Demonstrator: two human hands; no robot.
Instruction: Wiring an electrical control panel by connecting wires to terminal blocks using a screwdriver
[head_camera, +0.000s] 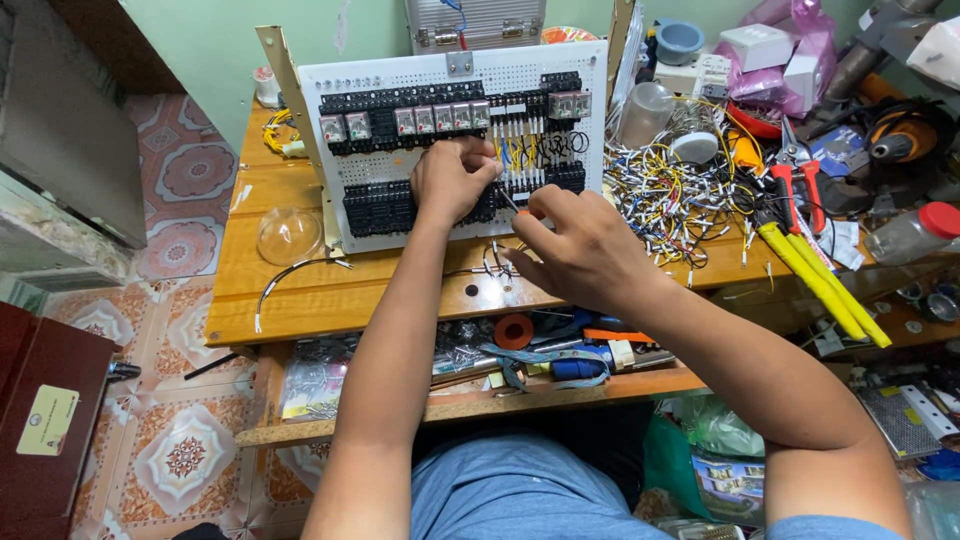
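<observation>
Nearest the camera, below the desk edge, a lower shelf (470, 405) carries a roll of red tape (515, 331), blue-handled tools and a clear bag of small parts. Above it, over the wooden desk (300, 290), the right hand (585, 250) is curled closed around a thin screwdriver (508, 200), whose metal tip points up and left toward the panel. The left hand (452, 178) is just beyond, its fingers pinched shut against the wires at the panel's middle (what exactly they pinch is hidden by the knuckles). The white perforated panel (455, 150) stands tilted upright on the desk, with rows of black terminal blocks and clear relays. To its right lies a tangle of yellow and white wires (670, 200), then yellow-handled cutters (815, 280) and red-handled pliers (795, 185). A clear dome (288, 235) rests left of the panel.
</observation>
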